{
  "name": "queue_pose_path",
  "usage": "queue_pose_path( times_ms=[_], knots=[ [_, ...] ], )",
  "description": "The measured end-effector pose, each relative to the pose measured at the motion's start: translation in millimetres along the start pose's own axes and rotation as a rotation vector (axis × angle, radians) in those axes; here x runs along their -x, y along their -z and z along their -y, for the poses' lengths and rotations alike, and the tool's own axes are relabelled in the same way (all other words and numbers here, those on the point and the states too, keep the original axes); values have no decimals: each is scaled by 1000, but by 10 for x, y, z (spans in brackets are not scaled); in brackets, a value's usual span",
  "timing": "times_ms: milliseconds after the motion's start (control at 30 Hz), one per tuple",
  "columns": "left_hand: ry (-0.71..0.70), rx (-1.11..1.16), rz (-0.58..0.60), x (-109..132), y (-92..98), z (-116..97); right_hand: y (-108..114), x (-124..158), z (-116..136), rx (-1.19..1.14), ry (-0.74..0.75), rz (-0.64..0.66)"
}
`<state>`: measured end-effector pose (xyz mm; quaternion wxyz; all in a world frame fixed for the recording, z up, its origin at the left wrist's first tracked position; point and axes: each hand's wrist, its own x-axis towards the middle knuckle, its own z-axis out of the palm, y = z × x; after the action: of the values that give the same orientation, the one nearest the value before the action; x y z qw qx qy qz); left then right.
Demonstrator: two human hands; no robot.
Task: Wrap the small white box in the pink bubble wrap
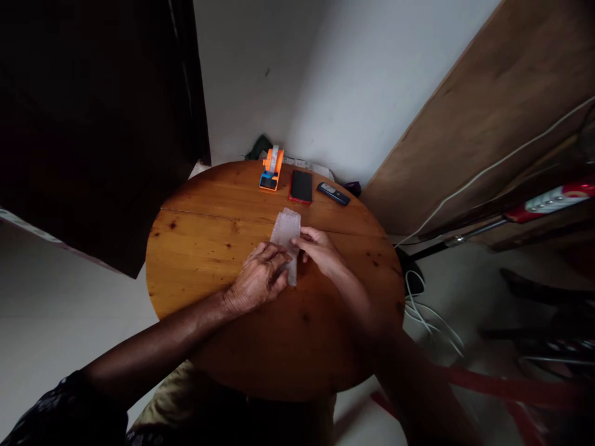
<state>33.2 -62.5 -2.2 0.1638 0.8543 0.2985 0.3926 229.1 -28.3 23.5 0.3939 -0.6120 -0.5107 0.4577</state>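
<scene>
A narrow, whitish translucent strip that looks like bubble wrap (286, 228) lies lengthwise on the round wooden table (199, 248). My left hand (261, 275) rests over its lower left part, fingers bent across it and thumb near the bottom end. On the other side, my right hand (320, 249) pinches the strip's right edge between thumb and fingers. The left fingers cover part of the strip's middle. Beyond its far end stand an orange and blue tape dispenser (272, 167) and a red-edged phone (300, 186), with neither hand touching them.
A dark remote control (333, 193) lies right of the phone. A pale wall (325, 80) rises behind the table, with a dark door or panel (93, 124) at left. White cables (421, 313) trail on the floor at right, near a red and silver pole (548, 203).
</scene>
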Motion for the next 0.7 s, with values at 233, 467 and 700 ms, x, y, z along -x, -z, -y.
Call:
queue_pose_path(
  times_ms=[233, 467, 700],
  knots=[
    [25, 25, 93, -8, 21, -42, -158, -144, -140, -57, 49, -51],
    [57, 42, 88, -17, 22, -12, -203, -35, -66, -12, 257, -108],
    [101, -86, -10, 19, -15, 48, -121, 172, 109, 122, 331, 0]
  ],
)
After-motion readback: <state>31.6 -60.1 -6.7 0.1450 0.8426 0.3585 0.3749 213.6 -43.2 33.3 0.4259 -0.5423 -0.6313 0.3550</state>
